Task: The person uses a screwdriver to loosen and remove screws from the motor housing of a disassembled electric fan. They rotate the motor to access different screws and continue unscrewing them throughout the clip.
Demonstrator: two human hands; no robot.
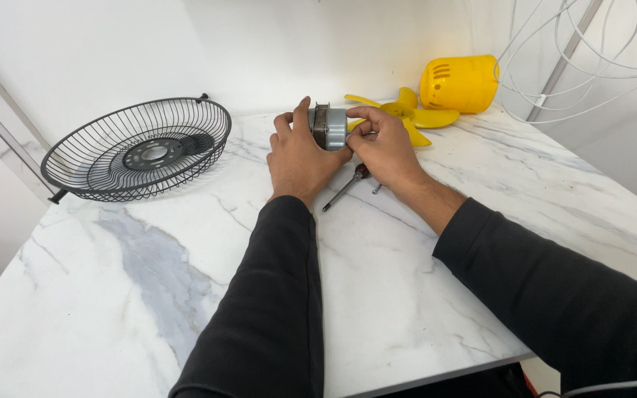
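Note:
Both of my hands hold a small grey fan motor (329,127) just above the marble table (149,295). My left hand (296,156) wraps it from the left, thumb up along its side. My right hand (383,146) grips it from the right, fingertips pinching at its front face. A screwdriver (345,187) with a red-and-black handle lies on the table right under my hands, and a small screw (376,189) rests beside it.
A black wire fan guard (138,149) lies dish-up at the left. A yellow fan blade (407,114) and a yellow motor housing (458,83) sit at the back by the wall. White wire loops (576,66) hang at the upper right. The table's front edge is near me.

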